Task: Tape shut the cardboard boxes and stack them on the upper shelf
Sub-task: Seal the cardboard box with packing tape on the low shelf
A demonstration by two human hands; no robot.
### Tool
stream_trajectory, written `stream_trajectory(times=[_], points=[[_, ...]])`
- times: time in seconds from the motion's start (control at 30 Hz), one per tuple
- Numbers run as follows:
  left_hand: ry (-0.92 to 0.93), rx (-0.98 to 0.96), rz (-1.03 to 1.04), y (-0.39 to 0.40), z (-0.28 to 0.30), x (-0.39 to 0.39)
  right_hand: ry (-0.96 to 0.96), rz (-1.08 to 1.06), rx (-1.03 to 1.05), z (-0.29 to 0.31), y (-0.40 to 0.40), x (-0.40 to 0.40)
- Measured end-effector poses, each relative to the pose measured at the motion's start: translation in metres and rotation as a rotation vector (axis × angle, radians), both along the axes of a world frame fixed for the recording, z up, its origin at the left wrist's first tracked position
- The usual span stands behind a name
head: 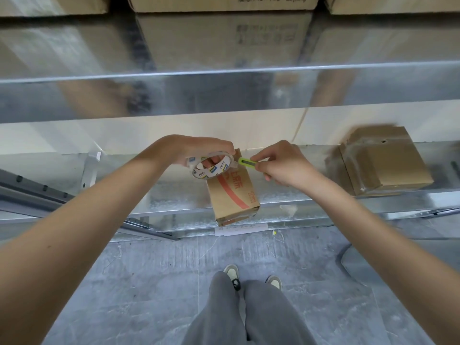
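Observation:
A small cardboard box (232, 195) with a red stripe and red print lies on the lower metal shelf (174, 192), its near end reaching the shelf's front edge. My left hand (199, 149) holds a roll of clear tape (211, 168) over the box's far end. My right hand (281, 163) grips a green utility knife (246, 162), whose tip meets the tape next to the roll. A second, plain cardboard box (380, 165) sits on the same shelf to the right. The upper shelf (224, 70) carries several boxes (221, 3) along the top of the view.
A white paper label (240, 229) hangs on the lower shelf's front rail. A slanted metal brace (37, 192) runs at the left. Below are the grey stone floor (149, 282), my grey trousers and my shoes.

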State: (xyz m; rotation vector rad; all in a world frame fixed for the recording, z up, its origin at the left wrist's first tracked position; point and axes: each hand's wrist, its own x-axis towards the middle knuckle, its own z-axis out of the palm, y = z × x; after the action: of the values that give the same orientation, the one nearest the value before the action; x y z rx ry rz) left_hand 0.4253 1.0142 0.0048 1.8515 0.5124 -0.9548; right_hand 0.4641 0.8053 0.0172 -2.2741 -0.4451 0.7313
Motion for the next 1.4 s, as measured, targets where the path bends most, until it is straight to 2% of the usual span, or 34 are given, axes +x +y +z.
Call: stream_trajectory(times=[0.2, 0.47, 0.57, 0.63, 0.73, 0.9, 1.07, 1.13, 1.2, 1.23, 1.3, 1.4], points=[[-0.005, -0.040, -0.002, 0.001, -0.001, 0.001, -0.103, 0.102, -0.079, -0.001, 0.006, -0.003], [-0.001, -0.066, 0.064, 0.004, -0.004, 0.002, -0.115, 0.137, -0.109, -0.002, -0.008, -0.021], [0.010, -0.070, 0.061, 0.005, -0.004, 0.002, -0.122, 0.016, 0.000, -0.007, -0.025, -0.015], [0.013, -0.084, 0.060, 0.007, -0.004, 0.002, -0.227, -0.129, 0.038, -0.022, -0.039, -0.005], [0.011, -0.095, 0.057, 0.008, -0.005, 0.001, -0.336, -0.223, -0.096, -0.070, -0.051, 0.008], [0.012, -0.070, 0.063, 0.008, -0.006, 0.002, -0.392, -0.131, -0.451, -0.148, -0.053, 0.004], [0.020, -0.087, 0.070, 0.009, -0.007, 0.002, -0.442, -0.162, -0.556, -0.156, -0.044, -0.004], [0.026, -0.089, 0.068, 0.009, -0.006, 0.003, -0.557, -0.203, -0.406, -0.136, -0.034, -0.009], [0.024, -0.090, 0.064, 0.008, -0.006, 0.004, -0.628, -0.080, -0.085, -0.110, -0.017, -0.022], [0.020, -0.092, 0.065, 0.008, -0.005, 0.004, -0.598, 0.037, 0.006, -0.098, -0.007, -0.028], [0.006, -0.095, 0.062, 0.009, -0.005, 0.004, -0.496, 0.238, -0.039, -0.084, 0.010, -0.040], [-0.001, -0.107, 0.052, 0.009, -0.006, 0.004, -0.447, 0.324, -0.190, -0.086, 0.021, -0.049]])
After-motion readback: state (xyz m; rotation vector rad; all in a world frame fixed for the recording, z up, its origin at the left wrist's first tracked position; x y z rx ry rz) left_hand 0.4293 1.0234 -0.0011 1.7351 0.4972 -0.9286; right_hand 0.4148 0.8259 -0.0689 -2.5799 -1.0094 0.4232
